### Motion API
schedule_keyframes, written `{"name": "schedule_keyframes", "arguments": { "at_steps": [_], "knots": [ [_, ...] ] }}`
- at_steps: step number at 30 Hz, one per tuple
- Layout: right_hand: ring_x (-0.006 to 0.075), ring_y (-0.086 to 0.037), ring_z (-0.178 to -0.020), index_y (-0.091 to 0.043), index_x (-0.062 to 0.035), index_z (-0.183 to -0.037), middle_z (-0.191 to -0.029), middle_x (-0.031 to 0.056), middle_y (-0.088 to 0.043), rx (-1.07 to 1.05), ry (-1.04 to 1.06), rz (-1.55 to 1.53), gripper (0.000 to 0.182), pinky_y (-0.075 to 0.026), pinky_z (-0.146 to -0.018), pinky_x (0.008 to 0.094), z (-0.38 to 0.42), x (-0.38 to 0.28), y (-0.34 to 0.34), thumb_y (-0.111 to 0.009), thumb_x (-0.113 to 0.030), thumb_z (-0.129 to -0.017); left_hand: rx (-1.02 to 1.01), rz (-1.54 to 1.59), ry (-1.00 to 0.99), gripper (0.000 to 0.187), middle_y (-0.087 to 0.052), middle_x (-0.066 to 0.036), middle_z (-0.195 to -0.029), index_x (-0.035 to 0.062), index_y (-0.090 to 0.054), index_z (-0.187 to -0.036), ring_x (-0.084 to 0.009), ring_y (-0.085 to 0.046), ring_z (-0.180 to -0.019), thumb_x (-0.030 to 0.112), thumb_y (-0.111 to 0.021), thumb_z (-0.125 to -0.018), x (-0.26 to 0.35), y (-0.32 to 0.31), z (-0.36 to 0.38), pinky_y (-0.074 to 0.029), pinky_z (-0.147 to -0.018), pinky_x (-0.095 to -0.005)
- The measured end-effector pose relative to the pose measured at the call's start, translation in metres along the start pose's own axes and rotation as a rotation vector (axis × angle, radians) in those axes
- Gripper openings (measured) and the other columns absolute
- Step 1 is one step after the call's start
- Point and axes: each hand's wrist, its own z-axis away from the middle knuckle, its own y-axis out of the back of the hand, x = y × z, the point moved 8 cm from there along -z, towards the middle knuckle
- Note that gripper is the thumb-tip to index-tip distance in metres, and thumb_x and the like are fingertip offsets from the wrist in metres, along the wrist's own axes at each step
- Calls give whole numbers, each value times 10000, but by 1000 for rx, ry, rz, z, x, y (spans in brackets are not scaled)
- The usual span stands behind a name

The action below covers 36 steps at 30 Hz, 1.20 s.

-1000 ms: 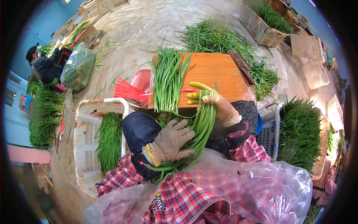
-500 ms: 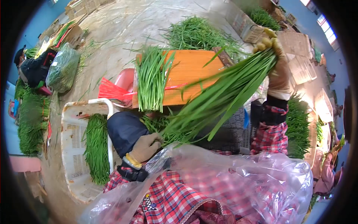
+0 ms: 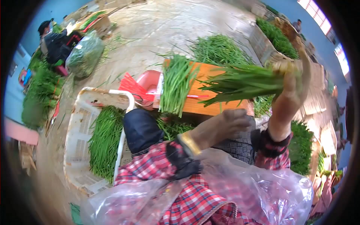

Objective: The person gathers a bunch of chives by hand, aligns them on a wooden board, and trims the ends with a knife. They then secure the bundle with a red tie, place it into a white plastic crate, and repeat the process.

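Observation:
My right hand point(image 3: 283, 77), gloved and blurred, is closed round the thick end of a bunch of green stalks point(image 3: 243, 84), held over the right side of an orange board point(image 3: 210, 78). The leafy tips point left. My left hand point(image 3: 225, 125), in a brown glove, is raised near the board's front edge, palm side hidden and fingers blurred; nothing shows in it. A second bunch of green stalks point(image 3: 176, 84) lies across the board's left part, over a red strip point(image 3: 197, 96).
A white crate point(image 3: 71, 150) with green stalks stands at the left. Red strips point(image 3: 133, 88) lie by a pink basin point(image 3: 150, 80). Behind the board is a heap of greens point(image 3: 221, 50). A person point(image 3: 56, 45) sits at the far left beside a filled bag point(image 3: 86, 54).
My left hand has moved right and up from my knee towards the board. The held bunch has swung up to nearly level. The whole view has shifted.

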Motion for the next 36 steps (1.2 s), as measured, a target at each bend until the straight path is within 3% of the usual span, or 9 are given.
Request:
{"name": "schedule_keyframes", "arguments": {
  "at_steps": [4,7,11,14,20,27,29,31,36],
  "knots": [
    [203,-587,-781,-455,-46,-1179,-851,64,-596,-332,303,80,396,-462,-802,404,61,-33,-54,-625,-109,-827,-265,724,-206,666,-514,-167,-1297,95,-392,-1394,-279,-509,-1181,514,-552,-902,35,-3,-20,-392,-1029,-455],
    [241,-605,-837,-593,-100,-922,-852,41,-607,-590,375,-38,273,-441,-854,471,106,-25,-86,-705,-66,-676,3,641,-147,476,-609,-128,-1132,68,-508,-1261,-269,-596,-1018,345,-622,-890,49,13,-9,-464,-961,-421],
    [284,-564,-1011,-560,-91,-1216,-977,78,-583,-739,404,-108,539,-378,-949,490,125,-5,-125,-723,-193,-713,259,235,-267,490,-627,-141,-1102,46,-476,-1309,-250,-633,-937,307,-575,-907,102,45,19,-540,-816,-371],
    [336,-479,-1140,-533,-32,-1246,-1130,128,-530,-722,249,-280,605,-325,-997,514,116,14,-143,-710,-320,-744,381,56,-212,464,-657,-96,-887,22,-510,-1257,-213,-640,-799,257,-609,-869,141,67,27,-546,-722,-316],
    [353,-566,-1073,-577,-30,-1184,-1124,168,-605,-551,-245,-163,408,-440,-951,426,163,115,-128,-650,-82,-786,785,-818,-266,483,-643,-114,-866,-17,-514,-1188,-227,-643,-704,101,-684,-752,253,139,31,-571,-633,-328],
    [337,-622,-971,-604,-15,-1144,-1016,190,-658,-1122,-718,-29,309,-487,-858,392,298,201,-137,-574,-140,-863,1211,-1577,70,824,-600,-211,-1174,30,-323,-1400,-345,-617,-1014,79,-677,-658,193,336,52,-505,-878,-383],
    [349,-620,-980,-615,-22,-1147,-1035,201,-655,-1109,-725,-21,322,-488,-859,399,299,207,-135,-583,-167,-861,1300,-1765,326,912,-547,-277,-1251,41,-242,-1453,-404,-577,-1105,128,-676,-655,171,352,60,-460,-956,-402],
    [371,-620,-971,-637,-23,-1119,-1025,212,-653,-1037,-728,-51,328,-489,-856,411,298,216,-135,-591,-222,-862,1305,-1877,210,905,-585,-261,-1191,42,-251,-1451,-384,-608,-1053,106,-680,-656,162,353,61,-486,-916,-401],
    [201,-615,-763,-507,-7,-1277,-904,123,-649,-761,-1166,-423,446,-495,-696,307,271,235,-161,-540,-287,-931,1194,-1082,85,760,-628,-189,-1056,1,-371,-1356,-260,-635,-914,4,-674,-659,198,303,46,-529,-800,-335]
  ]
}}
